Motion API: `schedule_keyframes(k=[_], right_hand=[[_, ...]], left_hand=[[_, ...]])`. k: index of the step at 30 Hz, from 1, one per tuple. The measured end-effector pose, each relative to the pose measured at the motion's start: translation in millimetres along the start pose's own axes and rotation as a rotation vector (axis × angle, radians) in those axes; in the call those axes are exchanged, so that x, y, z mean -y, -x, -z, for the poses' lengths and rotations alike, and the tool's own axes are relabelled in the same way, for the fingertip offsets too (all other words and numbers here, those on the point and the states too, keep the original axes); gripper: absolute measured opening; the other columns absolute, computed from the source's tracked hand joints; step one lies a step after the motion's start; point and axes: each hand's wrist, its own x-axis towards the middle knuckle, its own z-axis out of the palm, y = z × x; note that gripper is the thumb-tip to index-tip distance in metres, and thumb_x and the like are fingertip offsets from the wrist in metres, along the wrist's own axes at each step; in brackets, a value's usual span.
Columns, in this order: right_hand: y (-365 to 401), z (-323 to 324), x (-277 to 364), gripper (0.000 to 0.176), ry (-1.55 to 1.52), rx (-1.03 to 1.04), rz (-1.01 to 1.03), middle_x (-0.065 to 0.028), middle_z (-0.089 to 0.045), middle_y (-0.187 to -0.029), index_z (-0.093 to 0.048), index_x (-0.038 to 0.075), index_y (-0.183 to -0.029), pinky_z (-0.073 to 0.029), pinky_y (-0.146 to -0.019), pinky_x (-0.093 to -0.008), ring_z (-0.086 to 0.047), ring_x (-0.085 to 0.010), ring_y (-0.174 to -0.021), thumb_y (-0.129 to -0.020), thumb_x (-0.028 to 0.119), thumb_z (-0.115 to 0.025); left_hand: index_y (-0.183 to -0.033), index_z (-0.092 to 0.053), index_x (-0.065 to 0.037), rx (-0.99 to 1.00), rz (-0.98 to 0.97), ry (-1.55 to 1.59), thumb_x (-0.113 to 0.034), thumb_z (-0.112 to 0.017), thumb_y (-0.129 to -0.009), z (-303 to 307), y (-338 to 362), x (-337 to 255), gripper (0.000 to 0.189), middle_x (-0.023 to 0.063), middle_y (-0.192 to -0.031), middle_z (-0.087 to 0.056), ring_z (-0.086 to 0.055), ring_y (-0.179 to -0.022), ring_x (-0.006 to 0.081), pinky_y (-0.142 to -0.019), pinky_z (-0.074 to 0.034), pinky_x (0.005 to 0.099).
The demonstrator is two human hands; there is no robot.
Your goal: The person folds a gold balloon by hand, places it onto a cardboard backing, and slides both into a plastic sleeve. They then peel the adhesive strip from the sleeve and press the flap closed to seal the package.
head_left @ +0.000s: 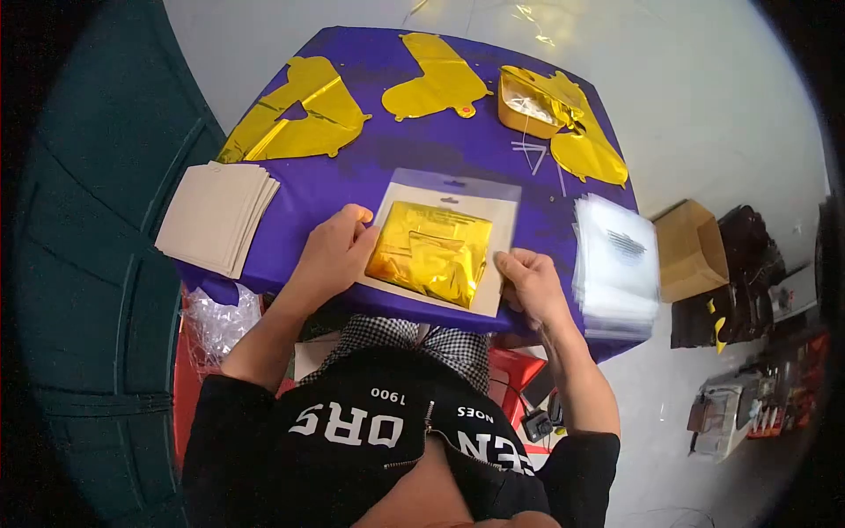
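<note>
- Black top (378, 431) with white lettering sits nearest the camera, below both hands.
- Left hand (334, 251): fingers curled, thumb pressed on the left edge of the packet (458, 198); it is gripping that edge.
- Right hand (528, 282): closed on the packet's lower right corner, fingers bent over the edge.
- Packet: a clear sleeve with a pale backing card, lying flat on the purple desk (422, 141) between the two hands, near the desk's front edge.
- Foil (431, 251): folded, gold, inside the packet, slightly tilted.
- Card stack (216, 216): outward of the left hand, fanned, partly over the desk's edge.
- Sleeve stack (616, 264): clear, just outward of the right hand.
- Gold balloons (299, 110), flat, lie beyond the hands along the far side of the desk.
- Gold tray (528, 106): beyond the right hand, among the balloons.
- Crumpled plastic (216, 321): below the left forearm, under the desk's edge.
</note>
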Motion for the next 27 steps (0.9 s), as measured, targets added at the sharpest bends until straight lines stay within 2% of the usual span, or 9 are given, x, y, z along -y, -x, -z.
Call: schedule_keyframes(k=[5, 8, 9, 12, 14, 18, 20, 22, 27], right_hand=[[56.3, 7.2, -21.7, 0.030, -0.094, -0.087, 0.012, 0.0038, -0.051, -0.057, -0.056, 0.009, -0.070, -0.028, -0.039, -0.0235, -0.041, -0.0049, -0.042, -0.098, 0.019, -0.059], [87.5, 11.8, -49.7, 0.024, -0.216, -0.050, -0.001, 0.0017, -0.056, -0.060, -0.063, 0.007, -0.078, -0.028, -0.039, -0.0218, -0.041, -0.0050, -0.042, -0.099, 0.021, -0.061], [93.5, 13.1, -62.8, 0.024, -0.262, -0.031, -0.012, 0.0015, -0.057, -0.061, -0.065, 0.007, -0.081, -0.028, -0.039, -0.0216, -0.041, -0.0050, -0.042, -0.098, 0.022, -0.061], [99.9, 18.8, -99.3, 0.022, -0.354, 0.041, -0.039, 0.0009, -0.060, -0.064, -0.069, 0.005, -0.087, -0.028, -0.040, -0.0206, -0.042, -0.0048, -0.044, -0.097, 0.025, -0.064], [102.7, 20.5, -110.4, 0.021, -0.333, 0.092, -0.052, 0.0002, -0.062, -0.065, -0.068, 0.006, -0.086, -0.028, -0.040, -0.0201, -0.042, -0.0043, -0.043, -0.095, 0.025, -0.067], [101.7, 6.7, -100.0, 0.025, -0.282, 0.063, -0.017, 0.0015, -0.065, -0.074, -0.071, 0.001, -0.092, -0.045, -0.060, -0.0223, -0.057, -0.0081, -0.063, -0.097, 0.025, -0.064], [87.9, 15.3, -120.1, 0.034, -0.394, 0.004, 0.005, -0.0025, -0.068, -0.088, -0.067, 0.000, -0.103, -0.052, -0.075, -0.0285, -0.065, -0.0122, -0.081, -0.101, 0.032, -0.057], [85.8, -6.9, -96.0, 0.040, -0.584, -0.123, -0.034, -0.0048, -0.068, -0.094, -0.065, -0.001, -0.109, -0.053, -0.077, -0.0302, -0.065, -0.0133, -0.084, -0.102, 0.037, -0.053], [86.9, -7.4, -113.2, 0.052, -0.296, -0.126, 0.036, -0.0071, -0.069, -0.100, -0.063, -0.002, -0.113, -0.053, -0.075, -0.0295, -0.066, -0.0135, -0.083, -0.103, 0.046, -0.048]], left_hand=[[-0.098, -0.065, 0.004, -0.004, 0.096, 0.133, -0.029, -0.059, -0.097, 24.0, 35.5, 2.8, 0.034, 0.0113, -0.082, -0.068, -0.067, -0.067, 0.0169, -0.058, -0.051, 0.0284], [-0.084, -0.066, 0.006, 0.208, 0.390, 0.329, -0.035, -0.060, -0.096, 31.9, 66.3, -2.8, 0.044, 0.0121, -0.067, -0.066, -0.065, -0.055, 0.0186, -0.051, -0.049, 0.0309], [-0.083, -0.066, 0.007, 0.254, 0.412, 0.335, -0.041, -0.057, -0.098, 29.4, 75.4, 0.1, 0.051, 0.0092, -0.067, -0.065, -0.063, -0.053, 0.0135, -0.047, -0.047, 0.0268], [-0.087, -0.068, 0.005, 0.321, 0.523, 0.470, -0.040, -0.053, -0.100, 3.5, 90.0, 20.9, 0.049, 0.0090, -0.074, -0.066, -0.065, -0.060, 0.0157, -0.051, -0.051, 0.0285], [-0.093, -0.068, 0.006, 0.396, 0.521, 0.635, -0.037, -0.052, -0.101, -12.2, 90.1, 27.7, 0.046, 0.0101, -0.078, -0.068, -0.068, -0.070, 0.0172, -0.066, -0.054, 0.0293], [-0.120, -0.058, 0.010, 0.443, 0.510, 1.205, -0.022, -0.046, -0.103, -45.4, 89.5, 32.9, 0.038, 0.0182, -0.113, -0.067, -0.068, -0.098, 0.0225, -0.088, -0.054, 0.0344], [-0.125, -0.054, 0.011, 0.455, 0.501, 1.321, -0.020, -0.045, -0.103, -49.4, 92.5, 22.1, 0.039, 0.0195, -0.122, -0.064, -0.066, -0.105, 0.0235, -0.091, -0.053, 0.0363], [-0.125, -0.054, 0.011, 0.461, 0.494, 1.291, -0.020, -0.044, -0.103, -46.7, 92.7, 18.7, 0.039, 0.0194, -0.120, -0.064, -0.067, -0.105, 0.0236, -0.092, -0.053, 0.0359], [-0.123, -0.058, 0.009, 0.489, 0.419, 1.323, -0.018, -0.046, -0.104, -44.3, 98.9, 33.4, 0.035, 0.0149, -0.117, -0.067, -0.066, -0.103, 0.0195, -0.093, -0.052, 0.0323]])
